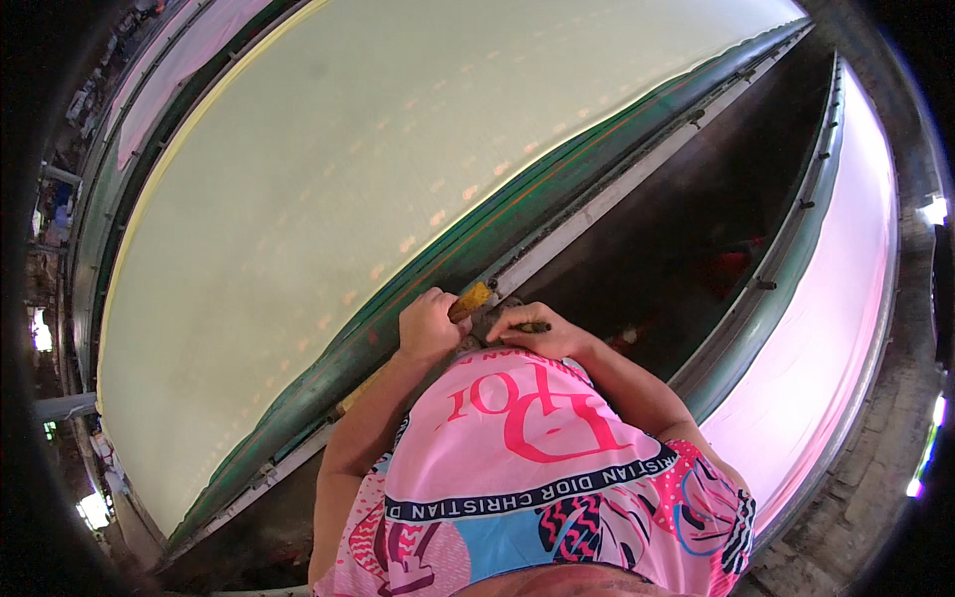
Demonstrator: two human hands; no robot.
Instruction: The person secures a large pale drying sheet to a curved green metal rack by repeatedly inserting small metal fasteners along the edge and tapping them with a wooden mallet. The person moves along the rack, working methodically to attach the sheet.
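My left hand (428,325) is closed around a worn yellow bar (472,299), whose end sticks out past the thumb side. Another bit of yellow shows farther down, behind my left forearm; whether it is the same bar I cannot tell. Close by on the right, my right hand (542,331) has its fingers curled about a short dark stick-like piece (533,327). The hands are near each other in front of my pink patterned shirt (497,398), beside a long table's edge. Between them the view is dark and partly hidden.
A long table covered in pale yellow-green cloth (298,179) fills the left, with a green side (477,239) and a pale metal rail (587,224) along it. Pink cloth (826,298) covers another table at right, with dark pegs along its edge. A dark aisle (686,219) runs between.
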